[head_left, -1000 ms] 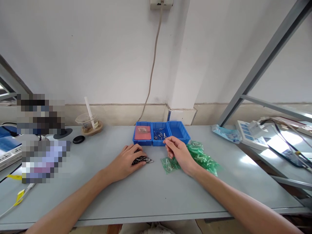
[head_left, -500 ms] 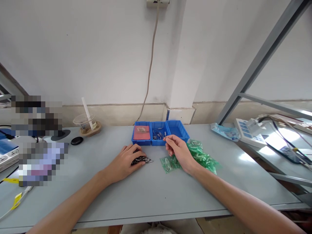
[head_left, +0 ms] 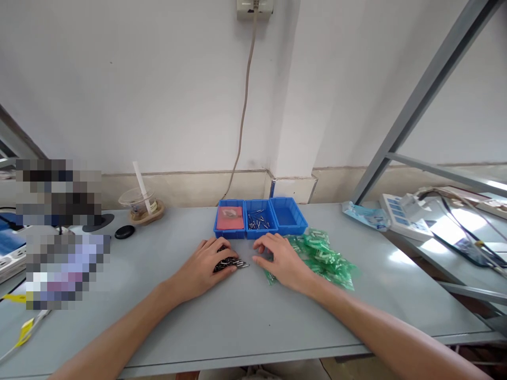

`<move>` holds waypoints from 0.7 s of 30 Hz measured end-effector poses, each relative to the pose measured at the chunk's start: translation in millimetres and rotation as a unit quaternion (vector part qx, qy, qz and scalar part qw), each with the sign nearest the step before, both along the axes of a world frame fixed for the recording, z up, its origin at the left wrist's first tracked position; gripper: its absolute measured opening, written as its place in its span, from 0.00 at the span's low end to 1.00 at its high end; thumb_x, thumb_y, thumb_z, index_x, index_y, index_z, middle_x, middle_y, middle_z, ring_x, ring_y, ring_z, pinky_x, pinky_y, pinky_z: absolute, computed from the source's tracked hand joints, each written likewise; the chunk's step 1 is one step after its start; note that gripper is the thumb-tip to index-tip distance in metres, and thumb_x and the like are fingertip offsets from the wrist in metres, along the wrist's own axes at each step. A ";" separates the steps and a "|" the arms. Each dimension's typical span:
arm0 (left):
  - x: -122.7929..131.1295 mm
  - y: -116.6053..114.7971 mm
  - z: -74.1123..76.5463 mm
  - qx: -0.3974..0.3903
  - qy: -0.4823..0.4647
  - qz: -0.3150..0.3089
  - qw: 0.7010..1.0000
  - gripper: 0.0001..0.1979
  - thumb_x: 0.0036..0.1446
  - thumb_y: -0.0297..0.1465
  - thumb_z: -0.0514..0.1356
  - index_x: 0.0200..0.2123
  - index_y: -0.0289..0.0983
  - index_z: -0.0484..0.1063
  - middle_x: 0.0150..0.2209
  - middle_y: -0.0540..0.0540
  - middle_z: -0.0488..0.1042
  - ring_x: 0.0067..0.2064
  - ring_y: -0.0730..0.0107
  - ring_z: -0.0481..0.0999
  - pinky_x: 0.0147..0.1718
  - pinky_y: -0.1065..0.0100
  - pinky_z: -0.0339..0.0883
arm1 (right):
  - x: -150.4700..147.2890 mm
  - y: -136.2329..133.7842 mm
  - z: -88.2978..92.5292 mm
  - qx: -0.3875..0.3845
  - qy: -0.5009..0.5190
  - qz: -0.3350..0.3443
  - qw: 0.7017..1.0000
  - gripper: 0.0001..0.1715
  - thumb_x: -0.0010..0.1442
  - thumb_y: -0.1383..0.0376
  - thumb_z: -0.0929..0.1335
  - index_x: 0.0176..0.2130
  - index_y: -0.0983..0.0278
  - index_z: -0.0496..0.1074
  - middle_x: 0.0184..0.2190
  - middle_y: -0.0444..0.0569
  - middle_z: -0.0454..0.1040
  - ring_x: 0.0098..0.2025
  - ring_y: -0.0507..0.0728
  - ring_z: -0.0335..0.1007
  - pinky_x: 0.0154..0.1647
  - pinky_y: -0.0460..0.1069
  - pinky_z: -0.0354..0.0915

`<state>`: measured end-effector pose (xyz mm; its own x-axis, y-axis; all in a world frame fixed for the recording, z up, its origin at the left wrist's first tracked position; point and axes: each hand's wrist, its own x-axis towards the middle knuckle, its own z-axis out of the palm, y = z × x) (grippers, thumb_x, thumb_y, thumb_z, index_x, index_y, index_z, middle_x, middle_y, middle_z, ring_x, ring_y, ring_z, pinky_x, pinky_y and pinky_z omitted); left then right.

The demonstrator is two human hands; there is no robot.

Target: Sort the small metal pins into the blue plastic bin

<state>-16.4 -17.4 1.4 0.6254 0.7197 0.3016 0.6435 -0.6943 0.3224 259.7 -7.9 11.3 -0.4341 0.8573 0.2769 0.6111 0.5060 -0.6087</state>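
Note:
My left hand [head_left: 203, 265] rests on the table, its fingers curled around a pile of thin black and silver metal pins [head_left: 236, 263]. Part of that pile is hidden under the palm. To its right, my right hand [head_left: 283, 261] hovers with thumb and fingers apart, and nothing shows between them. Just beyond it stands a blue middle bin [head_left: 262, 231], with several similar pins [head_left: 257, 220] lying loose inside. Green plastic bags [head_left: 328, 259] with small parts in them lie beside and partly beneath my right hand.
Joined to the middle bin are a left bin holding a pink sheet [head_left: 230, 221] with a small bag on it, and a right blue bin [head_left: 290, 214]. A cup with a straw [head_left: 138, 199], a black disc [head_left: 124, 231] and a power strip [head_left: 406, 216] stand farther out.
My right hand has come back from the middle bin toward the pile, and its pinch on a pin has opened. My left hand stays at the pile.

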 end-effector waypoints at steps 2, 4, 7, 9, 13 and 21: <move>1.3 -0.4 -0.2 -0.002 0.000 -0.001 1.000 0.10 0.73 0.37 0.59 0.54 0.46 0.75 0.52 0.45 0.73 0.52 0.58 0.72 0.54 0.56 0.65 | -1.2 -3.1 -1.8 0.035 -0.077 0.026 0.996 0.07 0.67 0.60 0.74 0.45 0.57 0.75 0.44 0.47 0.77 0.48 0.63 0.68 0.51 0.58 0.60; 2.5 -0.6 -0.7 -0.002 0.000 -0.004 1.000 0.09 0.73 0.37 0.59 0.53 0.45 0.75 0.52 0.46 0.73 0.52 0.58 0.72 0.53 0.57 0.65 | -2.8 -5.3 -2.5 0.043 -0.110 0.041 0.992 0.05 0.69 0.60 0.72 0.46 0.57 0.75 0.45 0.48 0.77 0.48 0.62 0.68 0.50 0.58 0.60; 3.6 -0.6 -1.1 0.002 -0.002 -0.009 1.000 0.09 0.73 0.37 0.60 0.52 0.45 0.75 0.51 0.46 0.73 0.50 0.59 0.72 0.52 0.57 0.65 | -4.8 -7.1 -2.3 0.049 -0.120 0.062 0.990 0.04 0.73 0.63 0.68 0.43 0.58 0.74 0.43 0.47 0.77 0.47 0.61 0.68 0.49 0.57 0.59; 4.1 -0.8 -0.9 0.006 -0.004 -0.010 1.000 0.08 0.73 0.37 0.60 0.52 0.45 0.76 0.51 0.46 0.74 0.50 0.59 0.72 0.51 0.57 0.65 | -5.6 -7.7 -2.1 0.055 -0.120 0.072 0.989 0.06 0.75 0.64 0.67 0.42 0.58 0.73 0.42 0.46 0.77 0.47 0.60 0.68 0.49 0.56 0.58; 5.2 -1.6 -0.1 0.006 -0.006 -0.011 1.000 0.07 0.73 0.37 0.60 0.50 0.44 0.76 0.50 0.46 0.74 0.50 0.59 0.73 0.49 0.58 0.65 | -6.0 -8.6 -3.0 0.062 -0.108 0.080 0.989 0.03 0.73 0.63 0.69 0.42 0.59 0.72 0.43 0.46 0.77 0.48 0.60 0.68 0.52 0.57 0.58; 5.4 -0.9 -1.7 0.007 -0.013 -0.016 1.000 0.09 0.73 0.38 0.59 0.50 0.44 0.76 0.50 0.46 0.74 0.49 0.60 0.73 0.49 0.58 0.67 | -7.5 -11.1 0.9 0.055 -0.083 0.069 0.993 0.07 0.75 0.66 0.64 0.41 0.59 0.68 0.41 0.46 0.75 0.46 0.59 0.69 0.51 0.56 0.59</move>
